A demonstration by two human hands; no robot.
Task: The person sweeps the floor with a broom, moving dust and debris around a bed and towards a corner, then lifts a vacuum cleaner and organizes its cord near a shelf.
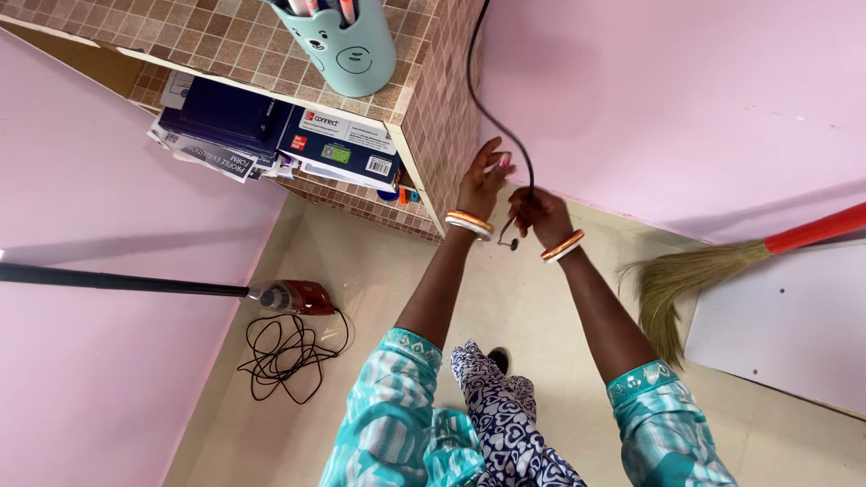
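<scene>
Black cord (478,95): long axis near vertical, running from top edge down along tiled shelf corner (442,117) into right hand (538,212). Right hand: clenched on cord, short looped end hanging below fist. Left hand (481,183): fingers spread, released, against shelf corner, just beside cord. Nearby: teal cup (347,50) on shelf, stick vacuum (293,296) with coiled cable on floor, broom (686,275) at right.
</scene>
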